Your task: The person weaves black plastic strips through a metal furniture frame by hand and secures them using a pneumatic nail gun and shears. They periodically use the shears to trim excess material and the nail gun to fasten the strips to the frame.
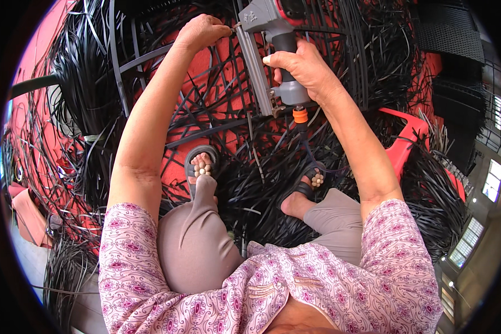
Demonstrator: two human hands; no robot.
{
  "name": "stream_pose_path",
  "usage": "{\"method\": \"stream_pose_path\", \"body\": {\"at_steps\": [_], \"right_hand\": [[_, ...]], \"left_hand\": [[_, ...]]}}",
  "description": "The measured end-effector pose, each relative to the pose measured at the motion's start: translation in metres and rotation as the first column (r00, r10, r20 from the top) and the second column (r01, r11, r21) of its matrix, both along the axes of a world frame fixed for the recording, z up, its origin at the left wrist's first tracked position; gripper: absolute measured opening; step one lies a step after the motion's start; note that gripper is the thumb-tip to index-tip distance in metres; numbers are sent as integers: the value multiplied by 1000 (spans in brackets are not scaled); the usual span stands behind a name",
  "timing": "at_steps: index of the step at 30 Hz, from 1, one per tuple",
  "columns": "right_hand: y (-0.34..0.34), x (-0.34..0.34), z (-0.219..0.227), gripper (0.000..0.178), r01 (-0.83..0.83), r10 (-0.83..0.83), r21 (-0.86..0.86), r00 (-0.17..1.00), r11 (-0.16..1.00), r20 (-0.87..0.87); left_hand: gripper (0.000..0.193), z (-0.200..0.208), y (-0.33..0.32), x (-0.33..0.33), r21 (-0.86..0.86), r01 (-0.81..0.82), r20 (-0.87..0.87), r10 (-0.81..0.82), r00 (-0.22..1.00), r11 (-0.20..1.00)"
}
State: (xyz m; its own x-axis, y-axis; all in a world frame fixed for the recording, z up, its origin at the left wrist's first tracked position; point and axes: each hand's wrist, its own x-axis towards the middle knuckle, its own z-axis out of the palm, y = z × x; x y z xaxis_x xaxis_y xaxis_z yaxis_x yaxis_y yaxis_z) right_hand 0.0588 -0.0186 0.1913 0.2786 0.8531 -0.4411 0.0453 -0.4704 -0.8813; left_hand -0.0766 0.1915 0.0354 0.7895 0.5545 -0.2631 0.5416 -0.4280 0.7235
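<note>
My right hand (pixel 312 69) is wrapped round the dark grip of a grey air stapler (pixel 289 92), with its long metal magazine on the left side. An orange hose fitting (pixel 300 115) sits at the bottom of the grip, and a thin hose trails down from it. Just left of the stapler's nose, my left hand (pixel 202 32) is closed, its fingertips pinched together close to the tool. What lies between those fingers is too small to make out. Flat black plastic strips (pixel 150 55) cross beneath both hands, some in a loose lattice.
A thick bundle of black strips (pixel 86 111) hangs at the left. More loose strips (pixel 250 217) cover the red ground sheet (pixel 203 83) around my sandalled feet. A red plastic piece (pixel 403 133) with a bent, leg-like shape stands at the right. Dark woven panels (pixel 451 36) are stacked beyond it.
</note>
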Motion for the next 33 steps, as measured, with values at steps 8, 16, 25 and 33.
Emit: {"method": "stream_pose_path", "body": {"at_steps": [8,16,25,33], "right_hand": [[16,8,0,26,-123,150,-139,967,983,207],[22,9,2,33,-189,229,-152,919,970,321],[27,8,10,29,-243,317,-222,854,944,414],[30,13,1,31,-203,338,-301,790,932,512]], "left_hand": [[36,26,-26,-6,264,-66,-33,78,996,962],[35,22,-32,-13,342,-30,54,13,998,939],[36,7,-41,-16,561,-88,196,-30,980,823],[29,11,-41,-16,582,-32,160,-76,984,812]]}}
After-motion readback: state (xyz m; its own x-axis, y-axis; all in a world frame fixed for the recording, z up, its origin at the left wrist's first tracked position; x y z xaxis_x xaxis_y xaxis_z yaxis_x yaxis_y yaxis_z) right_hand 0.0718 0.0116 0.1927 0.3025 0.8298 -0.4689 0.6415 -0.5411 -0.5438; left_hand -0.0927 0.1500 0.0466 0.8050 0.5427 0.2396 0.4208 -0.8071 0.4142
